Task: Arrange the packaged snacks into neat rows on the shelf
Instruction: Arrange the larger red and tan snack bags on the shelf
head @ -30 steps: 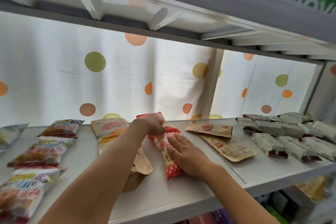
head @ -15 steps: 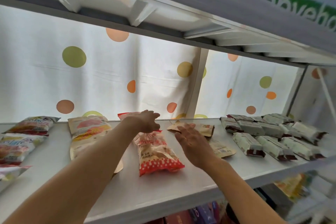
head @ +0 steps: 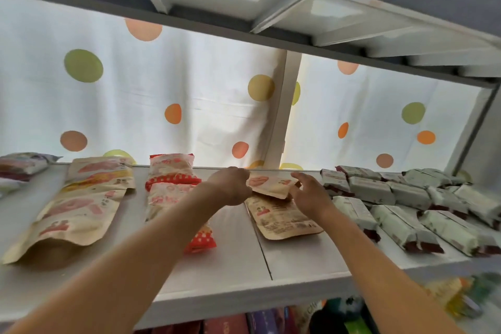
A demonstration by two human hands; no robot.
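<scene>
The left hand (head: 231, 184) pinched the small kraft pouch's (head: 271, 184) left edge with curled fingers; the right hand (head: 309, 194), half open, touched its right edge

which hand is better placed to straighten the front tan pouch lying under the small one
Right. The right hand hovers directly over the front tan pouch; the left hand is busy at the small pouch.

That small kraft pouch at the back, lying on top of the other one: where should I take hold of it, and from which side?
Take the small kraft pouch by its two short side edges, one hand from each side. It lies flat, overlapping the larger kraft pouch, so a grip from above would probably catch both. The left hand and right hand already flank it.
</scene>
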